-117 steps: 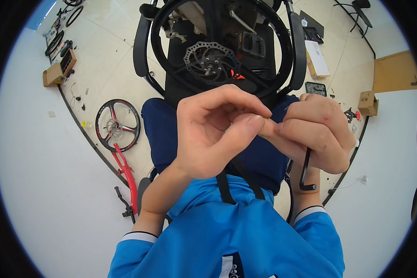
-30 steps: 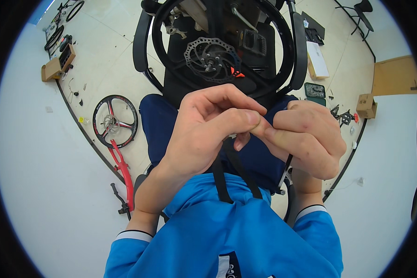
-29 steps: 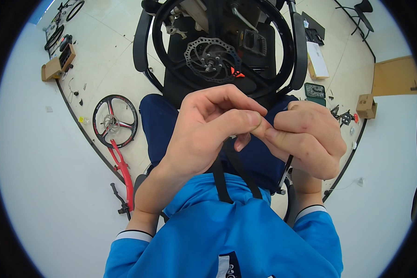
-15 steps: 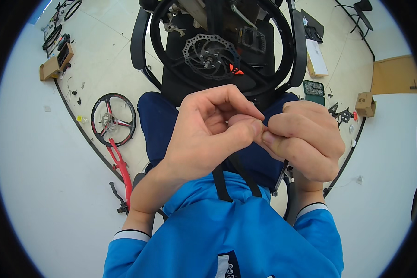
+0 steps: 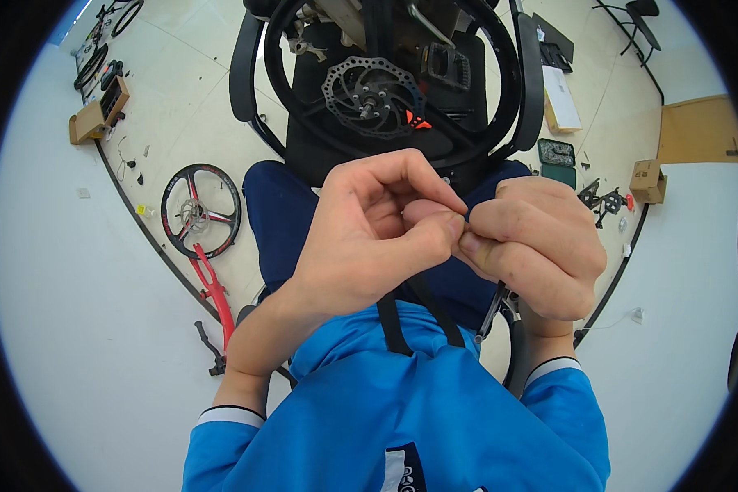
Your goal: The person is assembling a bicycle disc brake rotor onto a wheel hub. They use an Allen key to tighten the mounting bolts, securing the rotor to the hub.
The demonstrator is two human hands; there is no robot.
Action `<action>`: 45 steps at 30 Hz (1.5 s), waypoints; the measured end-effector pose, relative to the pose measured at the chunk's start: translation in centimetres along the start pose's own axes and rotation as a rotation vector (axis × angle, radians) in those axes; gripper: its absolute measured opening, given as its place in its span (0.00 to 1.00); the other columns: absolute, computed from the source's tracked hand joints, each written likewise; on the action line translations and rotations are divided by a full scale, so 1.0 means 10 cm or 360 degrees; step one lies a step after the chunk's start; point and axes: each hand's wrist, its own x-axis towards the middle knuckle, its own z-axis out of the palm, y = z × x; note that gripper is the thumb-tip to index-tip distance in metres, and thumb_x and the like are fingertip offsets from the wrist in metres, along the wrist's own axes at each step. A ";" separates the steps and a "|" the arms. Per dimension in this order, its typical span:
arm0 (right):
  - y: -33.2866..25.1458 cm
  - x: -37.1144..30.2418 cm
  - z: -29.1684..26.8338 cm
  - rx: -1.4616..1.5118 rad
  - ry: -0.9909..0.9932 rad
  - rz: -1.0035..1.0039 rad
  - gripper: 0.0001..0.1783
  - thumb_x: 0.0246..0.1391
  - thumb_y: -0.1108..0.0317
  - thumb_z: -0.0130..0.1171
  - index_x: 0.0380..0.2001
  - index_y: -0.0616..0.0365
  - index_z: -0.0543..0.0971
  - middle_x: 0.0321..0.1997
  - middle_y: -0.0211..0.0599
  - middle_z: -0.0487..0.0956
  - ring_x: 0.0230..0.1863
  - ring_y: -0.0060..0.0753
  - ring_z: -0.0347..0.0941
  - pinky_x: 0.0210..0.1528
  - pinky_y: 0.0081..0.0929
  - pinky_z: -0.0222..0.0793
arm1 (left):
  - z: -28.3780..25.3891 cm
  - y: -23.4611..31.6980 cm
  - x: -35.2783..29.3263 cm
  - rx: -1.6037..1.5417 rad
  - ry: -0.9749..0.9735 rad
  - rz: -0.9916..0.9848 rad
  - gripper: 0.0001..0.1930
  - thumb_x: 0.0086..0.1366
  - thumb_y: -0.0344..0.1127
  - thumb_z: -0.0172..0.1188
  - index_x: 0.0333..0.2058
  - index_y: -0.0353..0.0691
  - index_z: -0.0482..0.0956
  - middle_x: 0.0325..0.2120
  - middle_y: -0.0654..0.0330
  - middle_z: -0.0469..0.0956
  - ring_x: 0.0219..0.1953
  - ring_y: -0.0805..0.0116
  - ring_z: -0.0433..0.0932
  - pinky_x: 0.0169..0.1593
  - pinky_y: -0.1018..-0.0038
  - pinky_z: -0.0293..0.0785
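Bright, diffuse light; soft shadows; hands (image 5: pixel 357 242) sharp; fisheye bends walls (image 5: pixel 66 271); corners black.

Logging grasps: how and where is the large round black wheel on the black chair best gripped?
Probably by the left rim of the large round black wheel, from above: the gap inside the ring likely leaves grasping room, clear of the silver perforated metal disc.
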 end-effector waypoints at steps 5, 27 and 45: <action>0.00 -0.02 0.01 -0.0018 0.0023 0.0016 0.15 0.18 0.71 0.62 0.14 0.66 0.68 0.20 0.41 0.69 0.16 0.33 0.68 0.15 0.22 0.64 | -0.03 -0.02 0.03 0.0098 -0.0035 0.0016 0.06 0.56 0.21 0.60 0.34 0.30 0.76 0.31 0.59 0.78 0.34 0.80 0.78 0.39 0.81 0.77; -0.19 0.10 -0.09 -0.0257 -0.0063 0.0242 0.15 0.34 0.71 0.73 0.16 0.58 0.73 0.19 0.34 0.74 0.18 0.31 0.71 0.23 0.26 0.70 | -0.04 -0.14 0.01 -0.0299 -0.0109 0.0242 0.09 0.60 0.28 0.61 0.38 0.30 0.76 0.32 0.53 0.81 0.37 0.73 0.82 0.43 0.78 0.79; -0.10 0.04 -0.14 -0.0419 -0.0322 0.0047 0.13 0.26 0.70 0.67 0.17 0.60 0.72 0.22 0.37 0.74 0.21 0.36 0.72 0.23 0.28 0.67 | 0.03 0.18 -0.06 0.1573 0.0143 0.0837 0.11 0.49 0.20 0.63 0.34 0.29 0.84 0.29 0.53 0.82 0.26 0.73 0.78 0.29 0.83 0.71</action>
